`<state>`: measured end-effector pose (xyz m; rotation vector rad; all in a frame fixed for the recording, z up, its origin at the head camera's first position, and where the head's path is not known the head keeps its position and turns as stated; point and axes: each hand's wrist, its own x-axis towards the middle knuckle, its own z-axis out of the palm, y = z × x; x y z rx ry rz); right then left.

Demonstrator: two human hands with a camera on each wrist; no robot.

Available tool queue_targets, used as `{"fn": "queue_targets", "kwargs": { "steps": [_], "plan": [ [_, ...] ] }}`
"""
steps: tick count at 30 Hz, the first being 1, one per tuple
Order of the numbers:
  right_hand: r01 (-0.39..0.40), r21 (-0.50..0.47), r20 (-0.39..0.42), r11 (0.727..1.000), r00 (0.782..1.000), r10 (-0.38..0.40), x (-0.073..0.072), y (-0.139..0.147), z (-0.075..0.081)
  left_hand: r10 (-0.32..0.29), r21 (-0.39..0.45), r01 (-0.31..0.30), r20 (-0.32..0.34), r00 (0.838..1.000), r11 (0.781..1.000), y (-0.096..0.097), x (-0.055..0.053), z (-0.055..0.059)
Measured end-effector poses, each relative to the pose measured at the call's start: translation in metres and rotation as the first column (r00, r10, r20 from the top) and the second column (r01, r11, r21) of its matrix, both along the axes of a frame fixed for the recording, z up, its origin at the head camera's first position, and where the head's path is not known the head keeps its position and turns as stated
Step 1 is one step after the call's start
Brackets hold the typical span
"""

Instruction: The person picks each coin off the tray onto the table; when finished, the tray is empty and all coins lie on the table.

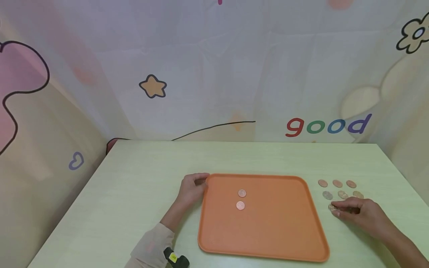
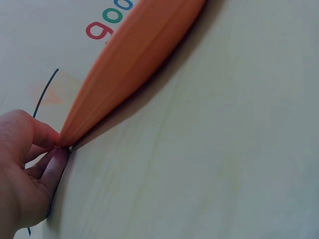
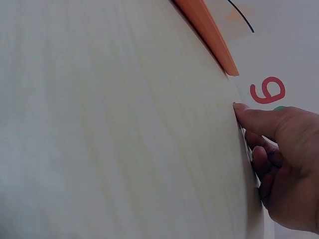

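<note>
An orange tray (image 1: 278,230) lies on the table, with two pinkish coins (image 1: 240,205) on it, left of its middle. My left hand (image 1: 191,190) grips the tray's rim at the far left corner; in the left wrist view, the fingers and thumb of this hand (image 2: 25,169) meet at the tray's edge (image 2: 134,59). To the right of the tray, my right hand (image 1: 363,214) pinches a shiny coin (image 1: 331,207) between thumb and fingers, low over the table. The right wrist view shows that hand (image 3: 286,154) close to the tabletop, the coin mostly hidden.
Beyond the right hand are two rows of coins: copper ones (image 1: 337,183) at the back, then a silver coin (image 1: 327,195) and two gold-toned coins (image 1: 343,194). A printed backdrop (image 1: 214,85) rises behind the pale table (image 1: 151,160). A black wrist device (image 1: 176,258) sits at the left sleeve.
</note>
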<state>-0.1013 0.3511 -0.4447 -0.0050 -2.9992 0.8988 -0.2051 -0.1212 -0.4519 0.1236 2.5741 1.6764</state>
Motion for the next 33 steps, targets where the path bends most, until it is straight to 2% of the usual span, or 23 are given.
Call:
{"fn": "queue_targets", "kwargs": {
  "steps": [12,19,26,33],
  "plan": [
    [-0.013,-0.015,-0.075,1.0,0.997,0.012,0.004,-0.0022,-0.0077,0.008,0.0,-0.008,-0.001,1.0,1.0,-0.0014,0.0001,-0.002],
    [-0.012,-0.02,-0.062,1.0,0.998,0.01,0.0069,0.0001,-0.0039,0.004,-0.004,-0.004,-0.013,1.0,1.0,0.0003,-0.0012,-0.0019],
    [-0.045,-0.114,-0.134,0.993,0.991,0.029,0.0081,0.0015,-0.0044,0.0,-0.002,0.0,-0.013,1.0,1.0,-0.0004,-0.0011,-0.0003],
    [-0.065,-0.191,-0.127,0.979,0.991,0.041,0.0074,-0.0023,0.001,0.003,-0.013,-0.003,-0.022,1.0,1.0,-0.0008,-0.0016,-0.0006]
  ]
}}
